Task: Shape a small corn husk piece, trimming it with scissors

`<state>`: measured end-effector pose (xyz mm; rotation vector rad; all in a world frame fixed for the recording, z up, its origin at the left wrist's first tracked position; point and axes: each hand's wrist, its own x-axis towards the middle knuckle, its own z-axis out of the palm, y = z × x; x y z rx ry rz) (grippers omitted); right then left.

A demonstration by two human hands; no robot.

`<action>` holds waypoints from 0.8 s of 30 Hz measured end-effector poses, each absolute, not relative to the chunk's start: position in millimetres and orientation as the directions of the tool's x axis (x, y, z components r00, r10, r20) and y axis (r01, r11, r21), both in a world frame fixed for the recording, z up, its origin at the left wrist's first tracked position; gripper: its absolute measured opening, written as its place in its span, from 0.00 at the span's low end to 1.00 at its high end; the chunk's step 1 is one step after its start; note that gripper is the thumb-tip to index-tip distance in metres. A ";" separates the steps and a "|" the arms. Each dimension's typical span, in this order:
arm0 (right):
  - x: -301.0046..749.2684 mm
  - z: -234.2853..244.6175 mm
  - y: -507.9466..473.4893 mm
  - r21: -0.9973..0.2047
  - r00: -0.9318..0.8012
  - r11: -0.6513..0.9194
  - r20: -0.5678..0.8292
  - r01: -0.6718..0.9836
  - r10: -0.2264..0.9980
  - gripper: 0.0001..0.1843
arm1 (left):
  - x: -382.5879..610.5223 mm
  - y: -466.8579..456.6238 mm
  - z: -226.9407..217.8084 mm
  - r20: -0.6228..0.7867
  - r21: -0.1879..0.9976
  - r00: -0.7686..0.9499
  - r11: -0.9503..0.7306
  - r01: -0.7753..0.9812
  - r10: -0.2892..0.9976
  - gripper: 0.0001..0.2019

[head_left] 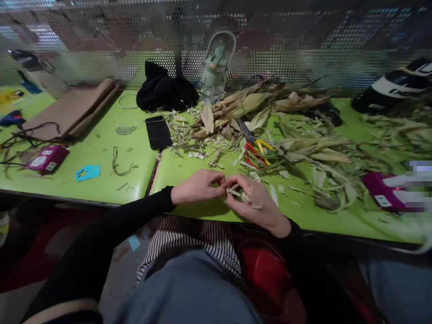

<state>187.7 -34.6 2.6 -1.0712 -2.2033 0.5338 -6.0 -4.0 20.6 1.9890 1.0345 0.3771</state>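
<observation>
My left hand point(197, 186) and my right hand point(258, 202) meet over the near edge of the green table point(108, 148). Both pinch a small bundle of pale dried corn-husk strips point(238, 192); the fingers of each hand are closed on it. A thin strand loops over the back of my right hand. Just beyond my hands lie red and yellow handled scissors point(254, 150) among husk scraps. A large heap of dried corn husks point(263, 105) covers the table behind them.
A black phone point(158, 132) lies left of the husks, with a black cloth point(165, 92) and a pale green water bottle point(214, 67) behind. Brown paper point(70, 110), a purple box point(47, 158) and a blue tag point(87, 172) sit left. Another purple box point(383, 191) lies right.
</observation>
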 end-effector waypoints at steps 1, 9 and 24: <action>187.5 2.0 -35.4 -0.590 -0.474 0.589 0.359 0.552 0.804 0.10 | -6.1 -4.8 20.5 -0.099 0.788 0.615 -0.316 0.529 0.782 0.06; 185.6 -2.8 -31.1 -0.664 -0.428 0.485 0.263 0.570 0.864 0.10 | -12.0 -2.9 12.5 -0.164 0.891 0.568 -0.126 0.436 0.806 0.05; 262.7 48.4 -15.4 -0.602 0.062 0.143 0.305 0.785 0.950 0.12 | -70.4 64.7 28.0 -0.030 0.917 -0.054 0.006 -0.399 0.998 0.06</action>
